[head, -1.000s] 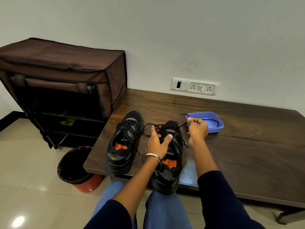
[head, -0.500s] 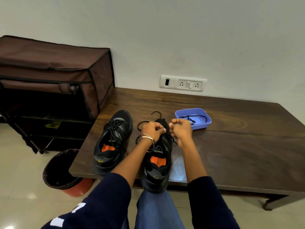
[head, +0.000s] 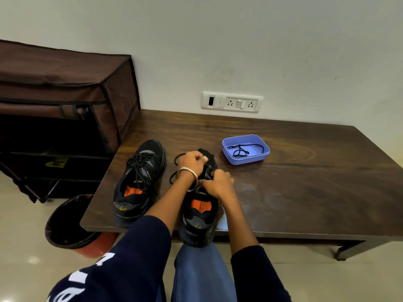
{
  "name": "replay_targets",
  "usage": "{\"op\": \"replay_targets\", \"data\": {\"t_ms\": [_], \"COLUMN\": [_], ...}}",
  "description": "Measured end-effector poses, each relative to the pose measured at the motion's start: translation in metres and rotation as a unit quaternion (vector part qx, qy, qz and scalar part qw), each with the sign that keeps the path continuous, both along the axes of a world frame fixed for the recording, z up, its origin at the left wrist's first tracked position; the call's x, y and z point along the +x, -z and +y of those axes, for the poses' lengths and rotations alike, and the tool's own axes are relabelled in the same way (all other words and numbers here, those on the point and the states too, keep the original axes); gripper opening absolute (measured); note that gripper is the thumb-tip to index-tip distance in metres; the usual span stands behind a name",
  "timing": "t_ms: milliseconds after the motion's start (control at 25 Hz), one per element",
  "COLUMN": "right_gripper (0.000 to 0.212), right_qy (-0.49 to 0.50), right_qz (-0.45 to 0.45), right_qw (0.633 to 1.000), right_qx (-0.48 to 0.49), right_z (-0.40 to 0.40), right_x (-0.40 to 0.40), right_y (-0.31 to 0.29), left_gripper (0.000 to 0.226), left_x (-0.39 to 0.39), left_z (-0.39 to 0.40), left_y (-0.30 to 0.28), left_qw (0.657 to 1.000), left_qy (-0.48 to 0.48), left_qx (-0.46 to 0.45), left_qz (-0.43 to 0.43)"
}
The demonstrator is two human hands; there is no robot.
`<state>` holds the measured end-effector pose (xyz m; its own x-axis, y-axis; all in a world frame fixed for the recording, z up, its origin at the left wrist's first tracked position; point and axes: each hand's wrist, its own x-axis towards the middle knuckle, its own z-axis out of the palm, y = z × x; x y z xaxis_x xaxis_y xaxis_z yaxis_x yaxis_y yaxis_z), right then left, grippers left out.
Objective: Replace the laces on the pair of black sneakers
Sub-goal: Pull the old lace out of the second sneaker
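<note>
Two black sneakers stand side by side at the near edge of a dark wooden table point(head: 305, 171), toes toward twelve o'clock. The left sneaker point(head: 139, 182) is fully laced. Both hands work over the right sneaker point(head: 199, 214): the left hand point(head: 193, 161), a metal bangle point(head: 189, 177) at its wrist, is curled over the toe end, pinching the loose black lace point(head: 175, 168) that loops out toward nine o'clock. The right hand point(head: 217, 184) is curled over the eyelet area; what it pinches cannot be told. At two o'clock from the hands, a blue tray point(head: 246, 159) holds another black lace point(head: 239, 150).
</note>
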<state>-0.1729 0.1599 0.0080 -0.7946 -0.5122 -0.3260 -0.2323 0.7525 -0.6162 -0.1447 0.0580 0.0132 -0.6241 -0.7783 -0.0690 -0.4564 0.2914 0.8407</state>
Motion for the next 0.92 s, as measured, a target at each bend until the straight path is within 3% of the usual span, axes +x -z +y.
{"op": "replay_targets", "data": {"t_ms": [120,200,280,360,440,520,600,760,800,920], "right_gripper": [0.051,0.051,0.049,0.045,0.043,0.040,0.037,0.032,0.030,0.026], "right_qy": [0.045,0.053,0.056,0.060,0.060,0.062,0.077,0.078,0.076,0.073], "right_qz": [0.059,0.087,0.094,0.099,0.111,0.119,0.124,0.132,0.134,0.134], "right_qw": [0.997,0.995,0.994,0.993,0.991,0.990,0.988,0.987,0.987,0.988], "right_qx": [-0.012,-0.012,-0.021,-0.033,-0.039,-0.048,-0.056,-0.041,-0.036,-0.022], "right_z": [0.000,-0.001,0.000,0.002,0.002,0.003,0.004,0.003,0.002,0.002], "right_x": [0.016,0.024,0.026,0.024,0.023,0.023,0.022,0.025,0.026,0.028], "right_y": [0.007,0.012,0.013,0.013,0.014,0.015,0.015,0.016,0.016,0.013], "left_gripper": [0.022,0.015,0.023,0.062,0.083,0.081,0.071,0.026,0.019,0.026], "left_x": [-0.004,-0.003,-0.001,-0.005,-0.008,-0.009,-0.009,-0.009,-0.010,-0.008], "left_z": [-0.006,-0.012,-0.015,-0.014,-0.008,-0.005,-0.004,-0.010,-0.013,-0.020], "left_y": [0.002,0.002,0.004,0.012,0.013,0.013,0.016,0.012,0.008,-0.005], "left_qw": [0.976,0.958,0.965,0.984,0.993,0.995,0.984,0.913,0.878,0.745], "left_qy": [-0.088,-0.090,-0.048,0.006,0.015,-0.014,-0.039,-0.155,-0.186,-0.232], "left_qx": [0.182,0.250,0.237,0.165,0.110,0.095,0.154,0.307,0.353,0.490], "left_qz": [0.080,0.107,0.098,0.072,0.043,0.028,0.081,0.221,0.266,0.388]}}
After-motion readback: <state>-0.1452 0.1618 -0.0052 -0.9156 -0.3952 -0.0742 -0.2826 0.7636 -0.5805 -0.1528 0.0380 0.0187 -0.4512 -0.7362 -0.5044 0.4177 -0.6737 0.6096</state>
